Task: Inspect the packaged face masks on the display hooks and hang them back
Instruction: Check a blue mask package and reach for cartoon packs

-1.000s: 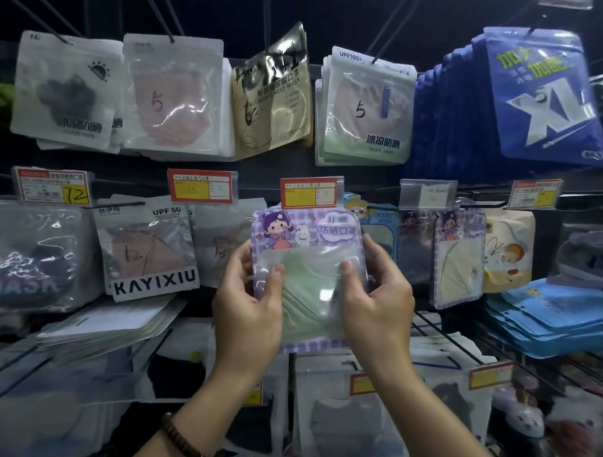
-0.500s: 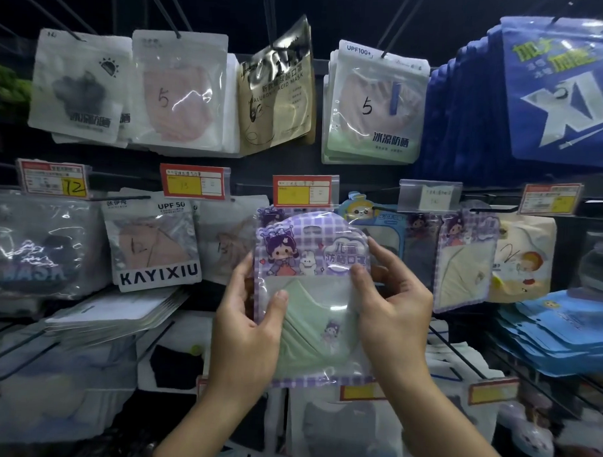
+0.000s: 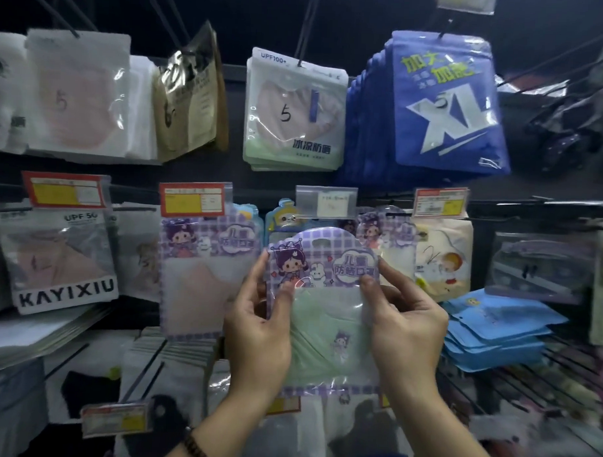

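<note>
A purple checked children's mask pack [image 3: 324, 318] with a cartoon girl and a pale green mask inside is held upright in front of the display. My left hand [image 3: 255, 332] pinches its left edge, thumb on the front. My right hand [image 3: 402, 324] pinches its right edge, thumb on the clear window. Its hang hole at the top is free of any hook. A matching purple pack with a pink mask [image 3: 202, 276] hangs to the left behind it. Another purple pack [image 3: 385, 238] hangs just behind to the right.
Upper hooks carry white packs with pink masks [image 3: 79, 94], a gold pack [image 3: 188, 98], a green-edged pack [image 3: 294, 111] and blue XL packs [image 3: 448, 103]. A KAYIXIU pack [image 3: 59, 264] hangs left. Light blue packs [image 3: 494, 334] lie stacked at the right. Price tags [image 3: 191, 199] line the rail.
Both hands have carried the purple pack to the right and a little lower, clear of its hook. The pink-mask pack that was behind it now shows at the left.
</note>
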### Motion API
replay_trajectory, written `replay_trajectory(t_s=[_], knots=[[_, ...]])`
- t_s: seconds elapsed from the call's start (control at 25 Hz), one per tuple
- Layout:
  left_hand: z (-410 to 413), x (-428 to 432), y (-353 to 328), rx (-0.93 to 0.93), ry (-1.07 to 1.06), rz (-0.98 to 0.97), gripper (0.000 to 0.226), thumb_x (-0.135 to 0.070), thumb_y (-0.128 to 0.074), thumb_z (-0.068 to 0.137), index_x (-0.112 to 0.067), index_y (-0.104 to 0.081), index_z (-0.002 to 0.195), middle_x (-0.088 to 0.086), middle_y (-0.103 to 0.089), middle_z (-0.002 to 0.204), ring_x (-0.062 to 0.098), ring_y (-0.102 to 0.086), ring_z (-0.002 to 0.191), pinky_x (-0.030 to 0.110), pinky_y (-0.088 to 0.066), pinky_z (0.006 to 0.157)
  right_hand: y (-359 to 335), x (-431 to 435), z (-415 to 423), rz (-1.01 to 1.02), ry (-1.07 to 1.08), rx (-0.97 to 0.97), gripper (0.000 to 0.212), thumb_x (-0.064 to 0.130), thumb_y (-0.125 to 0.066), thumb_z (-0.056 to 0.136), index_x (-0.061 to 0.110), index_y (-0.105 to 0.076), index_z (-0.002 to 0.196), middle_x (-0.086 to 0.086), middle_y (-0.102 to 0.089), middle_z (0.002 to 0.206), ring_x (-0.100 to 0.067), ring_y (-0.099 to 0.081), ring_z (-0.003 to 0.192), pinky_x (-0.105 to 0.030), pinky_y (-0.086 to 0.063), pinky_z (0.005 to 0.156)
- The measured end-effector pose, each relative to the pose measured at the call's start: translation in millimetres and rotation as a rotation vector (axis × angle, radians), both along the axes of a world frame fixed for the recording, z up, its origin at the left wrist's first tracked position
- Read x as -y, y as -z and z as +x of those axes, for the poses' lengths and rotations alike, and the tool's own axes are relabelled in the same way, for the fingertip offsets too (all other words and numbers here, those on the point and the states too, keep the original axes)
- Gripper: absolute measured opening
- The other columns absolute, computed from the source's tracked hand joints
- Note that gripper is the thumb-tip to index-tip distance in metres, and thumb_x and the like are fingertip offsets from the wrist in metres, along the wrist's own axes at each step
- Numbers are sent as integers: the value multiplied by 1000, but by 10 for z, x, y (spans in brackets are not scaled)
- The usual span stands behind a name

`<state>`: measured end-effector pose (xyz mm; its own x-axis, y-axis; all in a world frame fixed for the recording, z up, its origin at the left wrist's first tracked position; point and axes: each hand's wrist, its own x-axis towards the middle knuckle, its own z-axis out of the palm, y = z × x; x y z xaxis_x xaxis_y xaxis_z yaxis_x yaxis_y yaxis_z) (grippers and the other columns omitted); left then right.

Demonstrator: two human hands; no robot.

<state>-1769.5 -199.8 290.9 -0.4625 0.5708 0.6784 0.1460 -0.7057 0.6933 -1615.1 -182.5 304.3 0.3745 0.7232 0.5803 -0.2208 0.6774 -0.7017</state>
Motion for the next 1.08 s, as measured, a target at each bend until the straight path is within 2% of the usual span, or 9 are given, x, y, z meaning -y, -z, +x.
replay_trajectory(t_s=[0.08, 0.28, 0.48, 0.64, 0.76, 0.84, 0.92, 1.0, 1.08], knots=[[216, -95, -22, -11, 1, 3, 53, -23, -73, 99, -38, -58, 148, -18, -71, 135, 1, -70, 120, 38, -60, 104, -2, -60, 208, -13, 13, -41, 25, 18, -85, 90, 25, -81, 113, 6, -77, 72, -3, -66, 67, -17, -55, 65], [620, -289, -86, -46, 28, -35, 53, -26, -72, 100, -50, -56, 144, -29, -72, 124, -8, -70, 109, 30, -61, 98, -28, -212, 622, -36, 13, -105, 24, 22, -87, 88, 26, -81, 111, 2, -81, 79, -4, -69, 72, -18, -55, 72], [907, -436, -196, -60, 23, -5, 54, -24, -73, 100, -39, -58, 150, -16, -74, 130, -8, -72, 83, 13, -58, 69, -89, -379, 861, -13, -32, -144, 34, 18, -86, 88, 17, -80, 121, -6, -83, 86, -11, -72, 80, -23, -56, 79], [1025, -482, -282, -51, 34, 16, 54, -27, -72, 100, -40, -56, 151, -25, -77, 116, 4, -75, 86, 31, -66, 75, -154, -501, 957, 76, 39, -165, 31, 16, -86, 90, 23, -81, 120, 2, -73, 75, -7, -57, 70, -15, -50, 66], [1094, -470, -359, -35, 63, 59, 55, -24, -72, 100, -38, -56, 151, -20, -78, 119, 3, -76, 84, 21, -62, 69, -188, -532, 981, 147, 82, -162, 31, 11, -84, 92, 31, -81, 116, 12, -71, 71, -2, -56, 66, -13, -48, 65], [1135, -494, -393, -51, 54, 86, 55, -20, -72, 100, -35, -57, 151, -23, -76, 119, -3, -73, 82, 14, -58, 69, -204, -555, 1004, 174, 92, -157, 26, 9, -82, 93, 23, -83, 114, 12, -80, 83, 0, -69, 77, -11, -52, 73], [1158, -547, -424, -65, 44, 81, 54, -21, -73, 101, -37, -57, 150, -24, -78, 108, 2, -66, 73, 20, -59, 63, -227, -594, 1036, 163, 90, -136, 18, 12, -82, 93, 17, -84, 111, 12, -83, 97, -3, -77, 95, -12, -55, 86], [1164, -606, -446, -73, 32, 49, 54, -25, -72, 101, -43, -56, 150, -19, -74, 89, 12, -58, 66, 33, -54, 57, -251, -653, 1063, 115, 112, -108, 14, 23, -84, 94, 22, -86, 108, 12, -84, 96, -4, -74, 91, -11, -54, 83], [1178, -663, -454, -81, 31, 31, 55, -25, -72, 101, -43, -56, 150, -21, -71, 74, 15, -52, 60, 36, -50, 51, -289, -703, 1093, 82, 123, -91, 11, 33, -84, 94, 30, -87, 104, 8, -84, 94, -3, -68, 82, -13, -54, 78]])
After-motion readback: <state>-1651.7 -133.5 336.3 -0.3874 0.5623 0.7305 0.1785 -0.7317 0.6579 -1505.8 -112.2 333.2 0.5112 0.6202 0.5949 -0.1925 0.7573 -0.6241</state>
